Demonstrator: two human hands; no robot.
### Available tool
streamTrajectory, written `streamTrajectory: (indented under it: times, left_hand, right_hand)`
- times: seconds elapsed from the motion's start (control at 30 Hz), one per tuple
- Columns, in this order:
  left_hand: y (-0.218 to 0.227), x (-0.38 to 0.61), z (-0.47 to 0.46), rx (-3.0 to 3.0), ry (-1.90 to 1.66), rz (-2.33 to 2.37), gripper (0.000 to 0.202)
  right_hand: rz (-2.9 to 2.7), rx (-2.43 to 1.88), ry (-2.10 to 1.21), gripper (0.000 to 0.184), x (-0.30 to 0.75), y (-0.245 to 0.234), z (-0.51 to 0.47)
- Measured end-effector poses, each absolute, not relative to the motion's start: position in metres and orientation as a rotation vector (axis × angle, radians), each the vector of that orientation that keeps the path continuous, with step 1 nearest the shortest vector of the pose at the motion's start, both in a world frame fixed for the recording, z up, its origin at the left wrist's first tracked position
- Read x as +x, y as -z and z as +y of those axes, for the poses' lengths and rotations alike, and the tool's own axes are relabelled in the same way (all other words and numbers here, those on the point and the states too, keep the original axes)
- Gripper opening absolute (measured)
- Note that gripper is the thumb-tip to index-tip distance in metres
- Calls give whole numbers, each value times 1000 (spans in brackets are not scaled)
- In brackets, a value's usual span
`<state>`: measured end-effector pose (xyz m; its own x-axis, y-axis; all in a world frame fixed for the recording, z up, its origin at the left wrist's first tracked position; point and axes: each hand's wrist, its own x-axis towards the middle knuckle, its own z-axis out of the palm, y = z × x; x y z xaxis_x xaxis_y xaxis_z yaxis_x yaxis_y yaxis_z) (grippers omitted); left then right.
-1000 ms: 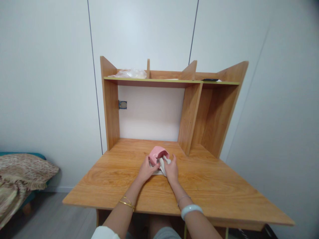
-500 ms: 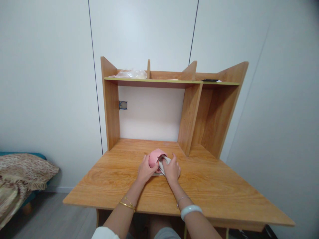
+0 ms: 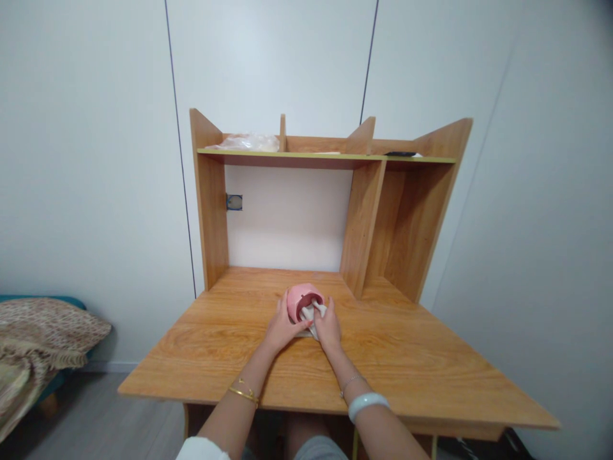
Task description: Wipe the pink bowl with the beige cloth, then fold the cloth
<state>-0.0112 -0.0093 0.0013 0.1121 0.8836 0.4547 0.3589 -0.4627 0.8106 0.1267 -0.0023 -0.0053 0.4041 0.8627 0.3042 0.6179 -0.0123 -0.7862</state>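
Observation:
A pink hollow container [image 3: 301, 294], rounded on the outside, lies tilted on the wooden desk with its dark opening turned toward me and to the right. My left hand [image 3: 281, 327] grips it at its left side and lower rim. In my right hand [image 3: 328, 327] is a whitish cloth [image 3: 309, 317], bunched up and pushed partly into the opening. Some of the cloth hangs below the rim onto the desk. The fingertips of my right hand are partly hidden by the cloth.
The wooden desk [image 3: 407, 370] carries a hutch [image 3: 364, 223] along its back. On the upper shelf are a clear plastic bag [image 3: 251, 142] and a flat black item [image 3: 401, 154]. A wall socket box [image 3: 234, 202] shows behind. At left stands a bed with a patterned blanket [image 3: 52, 326].
The pink container has turned so more of its opening faces me. My right hand has shifted slightly left and down with the cloth at the opening.

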Motion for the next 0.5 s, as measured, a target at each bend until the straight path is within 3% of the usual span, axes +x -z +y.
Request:
streamTrajectory:
  times: [0.13,0.3,0.5]
  left_hand:
    - [4,-11,-6,1811,-1315,1097,109]
    - [2,-11,-8,1840,-1249,979,85]
    - [0,-12,-9,1807,-1306,1052,70]
  right_hand:
    - [-1254,-1619,-312,64,128,7,-2]
    - [-1243,-1467,-330,63,130,12,3]
    - [-1199,-1469,-325,73,130,15,6]
